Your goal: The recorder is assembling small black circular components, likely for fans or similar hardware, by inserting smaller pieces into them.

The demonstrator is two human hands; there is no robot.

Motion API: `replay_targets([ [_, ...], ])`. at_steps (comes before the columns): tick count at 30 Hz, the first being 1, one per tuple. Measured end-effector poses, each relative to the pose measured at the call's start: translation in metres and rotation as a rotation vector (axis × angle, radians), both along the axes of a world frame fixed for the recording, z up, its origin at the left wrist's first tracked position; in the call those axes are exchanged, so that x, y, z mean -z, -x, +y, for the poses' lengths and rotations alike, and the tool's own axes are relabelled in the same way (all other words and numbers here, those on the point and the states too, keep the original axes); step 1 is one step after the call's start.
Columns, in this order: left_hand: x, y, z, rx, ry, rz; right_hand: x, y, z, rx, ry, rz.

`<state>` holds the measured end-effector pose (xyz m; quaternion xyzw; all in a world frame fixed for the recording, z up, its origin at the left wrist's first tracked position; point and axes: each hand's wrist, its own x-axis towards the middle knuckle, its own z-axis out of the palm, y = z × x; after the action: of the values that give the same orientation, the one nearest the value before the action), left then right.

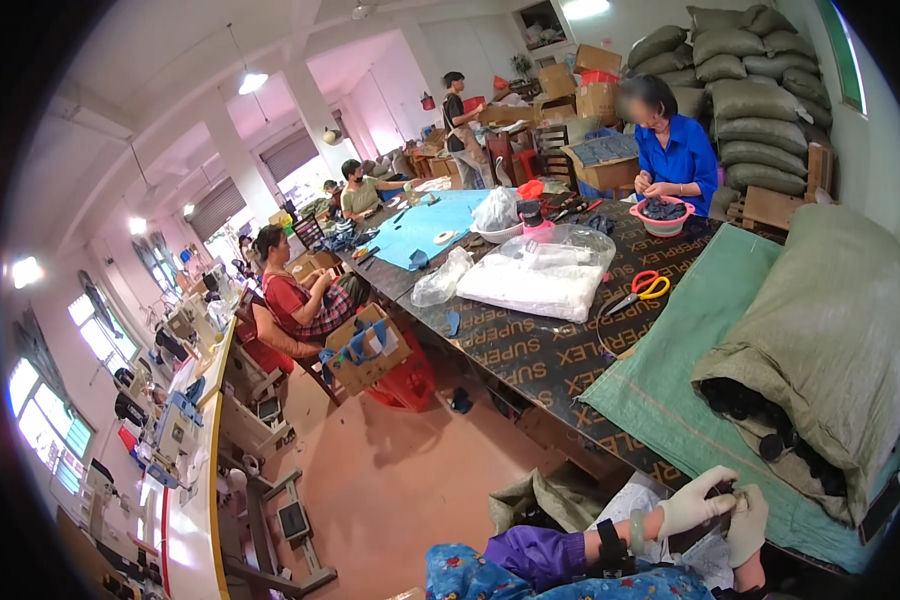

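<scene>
Both of my hands wear pale gloves and meet at the table's near edge, low in the view. My left hand has its fingers bent and pinched together. Against it, my right hand is closed too. A small dark piece shows between the fingertips; its kind is too small to make out. Just beyond my hands lies a big woven sack, its mouth spilling dark, round-looking items. It rests on a green woven sheet.
Scissors with red and yellow handles lie on the dark table, near a clear bag of white material. Across it, a person in blue works over a pink-rimmed bowl. Someone in red sits at left beside a cardboard box.
</scene>
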<state>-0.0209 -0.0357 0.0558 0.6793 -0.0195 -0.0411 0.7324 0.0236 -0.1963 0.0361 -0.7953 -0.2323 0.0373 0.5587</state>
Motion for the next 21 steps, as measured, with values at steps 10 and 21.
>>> replay_targets([
  [10, 0.008, 0.004, 0.008, -0.003, -0.491, -0.317, 0.013, -0.009, -0.001, -0.088, -0.104, 0.322],
  [21, 0.078, 0.104, 0.123, -0.515, 0.208, 0.33, 0.066, -0.051, -0.049, 0.222, 0.014, 0.021],
])
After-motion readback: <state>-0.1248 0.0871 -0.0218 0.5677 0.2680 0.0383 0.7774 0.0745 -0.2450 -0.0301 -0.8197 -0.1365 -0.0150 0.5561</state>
